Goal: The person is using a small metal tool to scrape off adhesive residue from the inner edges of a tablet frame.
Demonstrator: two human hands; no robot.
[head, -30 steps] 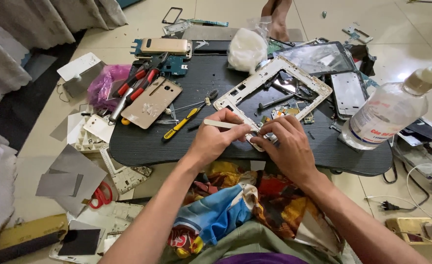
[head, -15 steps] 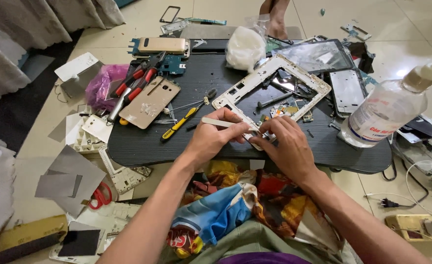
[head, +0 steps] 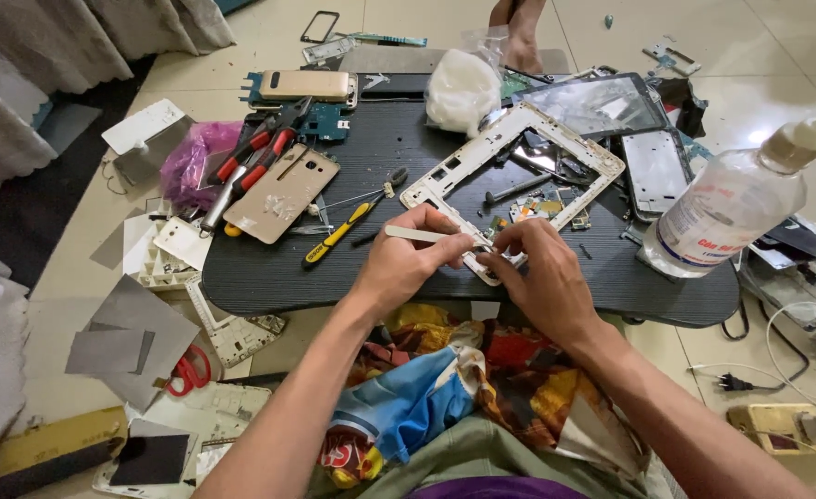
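Black and wood-grained, the low tabletop (head: pixel 269 268) takes up the middle of our view, resting on a pale tiled floor (head: pixel 269 37) strewn with parts. On its far right stands a clear plastic bottle (head: pixel 726 208) with a cream cap, tilted toward us. Beside it lie a dark tablet screen (head: pixel 602 103) and a white phone panel (head: pixel 655 171).

At the centre lies the white tablet frame (head: pixel 445 171) — a hollow rectangle set askew, with its near corner under our hands. Left of it lies a gold phone back cover (head: pixel 278 196), with red-handled pliers (head: pixel 255 157) just beyond and a yellow-handled screwdriver (head: pixel 338 238) between cover and frame. A white plastic bag (head: pixel 461 90) sits at the far edge.

Our left hand (head: pixel 408 263) has its fingers closed around a thin pale pry stick (head: pixel 422 235), held nearly level, its tip pointing right toward the frame's near corner. Our right hand (head: pixel 542 277) — fingers pinched together — presses on that same corner; whether it grips the frame or something small there, we cannot tell.

Red-handled scissors (head: pixel 186 370) lie on the floor at our left.
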